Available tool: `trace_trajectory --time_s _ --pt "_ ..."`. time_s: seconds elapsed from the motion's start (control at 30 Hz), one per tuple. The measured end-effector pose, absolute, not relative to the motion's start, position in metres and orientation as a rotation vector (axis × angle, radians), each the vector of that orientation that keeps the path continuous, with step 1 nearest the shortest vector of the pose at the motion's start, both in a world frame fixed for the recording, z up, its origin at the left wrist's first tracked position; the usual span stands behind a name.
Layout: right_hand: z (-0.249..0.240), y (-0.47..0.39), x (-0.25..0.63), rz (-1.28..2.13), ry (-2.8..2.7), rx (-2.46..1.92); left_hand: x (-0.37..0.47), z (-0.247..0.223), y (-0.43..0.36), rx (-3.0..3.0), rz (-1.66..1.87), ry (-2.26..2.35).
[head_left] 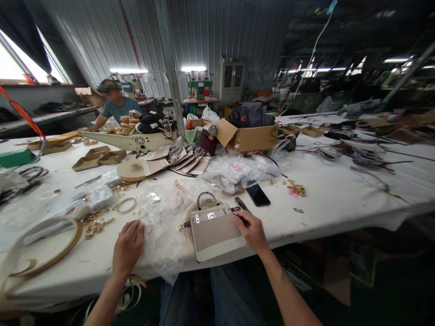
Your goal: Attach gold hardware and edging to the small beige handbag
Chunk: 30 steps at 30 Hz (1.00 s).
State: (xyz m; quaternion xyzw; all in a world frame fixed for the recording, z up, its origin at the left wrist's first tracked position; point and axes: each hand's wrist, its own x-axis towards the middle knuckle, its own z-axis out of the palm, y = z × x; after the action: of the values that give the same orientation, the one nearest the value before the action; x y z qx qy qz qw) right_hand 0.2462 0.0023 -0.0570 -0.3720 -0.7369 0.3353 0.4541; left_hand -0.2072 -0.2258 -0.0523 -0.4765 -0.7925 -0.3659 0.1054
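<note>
A small beige and taupe handbag panel with a dark looped handle, which looks like a handbag (pixel 217 235), lies at the table's front edge. Metal pieces show on its upper part, and dark straps stick out at both sides. My right hand (pixel 250 230) pinches its upper right edge between thumb and fingers. To the left, my left hand (pixel 127 246) rests on the table with its fingers curled in; whatever they may hold is hidden. Clear plastic film (pixel 163 235) lies between that hand and the handbag. Behind the handbag is a black phone (pixel 258 194).
Gold metal fittings (pixel 297 188) lie in loose piles. A large tape roll (pixel 50 240) stands at the left edge. Farther back are stacked panels (pixel 190 162), a cardboard box (pixel 258 137) and a pole (pixel 171 68). A co-worker (pixel 117 104) sits across the table.
</note>
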Motion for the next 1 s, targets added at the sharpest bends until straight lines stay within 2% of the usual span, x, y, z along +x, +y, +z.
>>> trace_trajectory --time_s 0.47,0.77,1.0 --pt "-0.058 0.005 0.246 0.836 -1.822 -0.941 -0.212 -0.058 -0.226 -1.399 -1.121 -2.336" --pt "-0.081 0.016 0.248 0.819 -1.855 -0.947 -0.21 -0.06 -0.228 -1.321 -1.214 -2.386" --pt "-0.074 0.014 0.249 0.809 -1.855 -0.958 -0.211 -0.064 -0.228 -1.308 -1.258 -2.399"
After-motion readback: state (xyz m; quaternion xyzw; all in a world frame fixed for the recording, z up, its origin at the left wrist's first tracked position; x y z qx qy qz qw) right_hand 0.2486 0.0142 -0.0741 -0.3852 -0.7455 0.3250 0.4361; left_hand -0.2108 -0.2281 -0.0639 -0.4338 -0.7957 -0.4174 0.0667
